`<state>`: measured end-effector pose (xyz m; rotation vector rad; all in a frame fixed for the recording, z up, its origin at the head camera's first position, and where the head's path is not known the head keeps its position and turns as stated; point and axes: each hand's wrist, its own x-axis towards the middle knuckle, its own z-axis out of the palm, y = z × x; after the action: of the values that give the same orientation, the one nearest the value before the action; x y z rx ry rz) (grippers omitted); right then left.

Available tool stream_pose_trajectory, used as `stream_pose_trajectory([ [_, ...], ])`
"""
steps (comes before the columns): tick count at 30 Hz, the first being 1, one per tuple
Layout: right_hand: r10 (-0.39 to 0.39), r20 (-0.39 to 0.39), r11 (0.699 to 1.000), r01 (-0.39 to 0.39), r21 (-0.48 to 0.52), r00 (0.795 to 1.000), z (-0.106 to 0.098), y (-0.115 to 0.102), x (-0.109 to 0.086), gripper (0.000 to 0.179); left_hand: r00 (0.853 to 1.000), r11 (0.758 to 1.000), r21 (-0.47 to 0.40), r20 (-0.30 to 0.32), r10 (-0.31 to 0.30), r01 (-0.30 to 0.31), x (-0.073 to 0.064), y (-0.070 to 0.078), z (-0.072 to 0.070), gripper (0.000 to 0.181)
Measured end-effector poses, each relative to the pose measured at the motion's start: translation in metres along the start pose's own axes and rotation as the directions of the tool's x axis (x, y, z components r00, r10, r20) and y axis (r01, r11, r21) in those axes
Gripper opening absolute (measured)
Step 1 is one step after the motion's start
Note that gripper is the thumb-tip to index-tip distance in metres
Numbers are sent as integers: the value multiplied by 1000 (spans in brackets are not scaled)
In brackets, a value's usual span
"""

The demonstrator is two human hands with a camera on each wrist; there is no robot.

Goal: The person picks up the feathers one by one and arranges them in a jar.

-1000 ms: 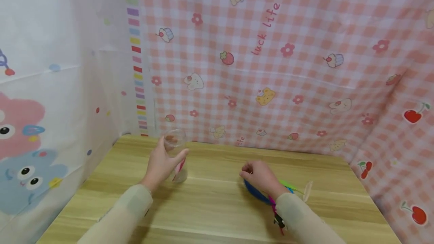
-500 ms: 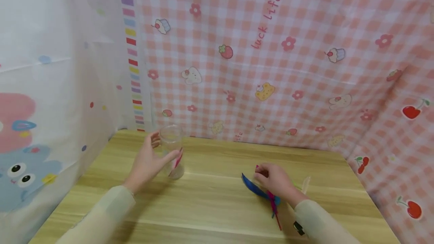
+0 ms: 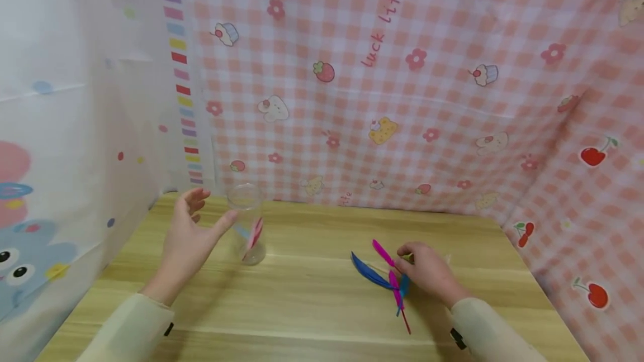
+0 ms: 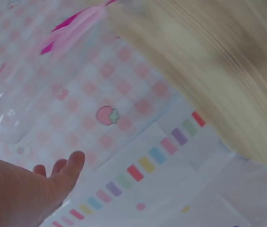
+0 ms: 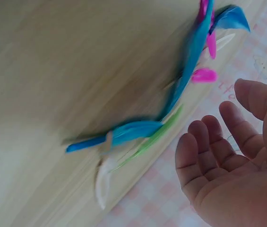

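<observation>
A tall clear cup (image 3: 254, 256) stands upright at the left of the table, holding a pink feather (image 3: 255, 233) and a light blue strip. My left hand (image 3: 187, 239) hovers just left of it, fingers spread and thumb toward its wall. In the left wrist view the hand (image 4: 34, 191) holds nothing. Over the right side, my right hand (image 3: 427, 272) hangs above loose feathers, its fingers loosely bent. No feather shows between them in the right wrist view. Beside it lie a dark blue feather (image 3: 371, 272), a magenta feather (image 3: 383, 252) and a turquoise feather (image 5: 185, 66).
A green feather (image 5: 159, 135) and a white feather (image 5: 103, 184) lie at the pile's other end, largely behind my right hand in the head view. Pink checked cloth (image 3: 322, 99) hangs along the table's back edge, and a white printed cloth (image 3: 55, 127) hangs at the left.
My left hand has let go of the cup and drawn away to the left. My right hand has shifted right, uncovering more of the blue and magenta feathers. The head view has turned slightly.
</observation>
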<state>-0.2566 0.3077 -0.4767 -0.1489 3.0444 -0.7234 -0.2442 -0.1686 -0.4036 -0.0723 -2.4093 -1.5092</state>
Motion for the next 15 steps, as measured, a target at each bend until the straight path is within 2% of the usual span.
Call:
stream_pose_trajectory([
  [3, -4, 2, 1000, 4, -13, 1000, -1, 5, 0, 26, 998, 1000, -14, -59, 5, -6, -8, 6, -4, 90],
  [6, -4, 13, 1000, 4, -12, 1000, -2, 6, -1, 27, 988, 997, -78, -154, 5, -18, -19, 15, -6, 77],
  [8, -2, 25, 1000, 2, -2, 1000, -2, 5, 0, 28, 976, 989, -136, -216, 33, -63, -28, 22, -5, 67],
  [10, -8, 30, 1000, 8, 1, 1000, -1, 3, 1, 28, 964, 977, -168, -253, 84, -130, -37, 31, -1, 57],
  [12, -33, 17, 999, 34, -25, 999, 2, 0, 4, 27, 960, 966, -165, -232, 158, -199, -45, 39, 6, 50],
  [15, -71, 0, 995, 71, -69, 997, 11, -8, 7, 21, 958, 954, -130, -139, 250, -268, -54, 45, 22, 44],
])
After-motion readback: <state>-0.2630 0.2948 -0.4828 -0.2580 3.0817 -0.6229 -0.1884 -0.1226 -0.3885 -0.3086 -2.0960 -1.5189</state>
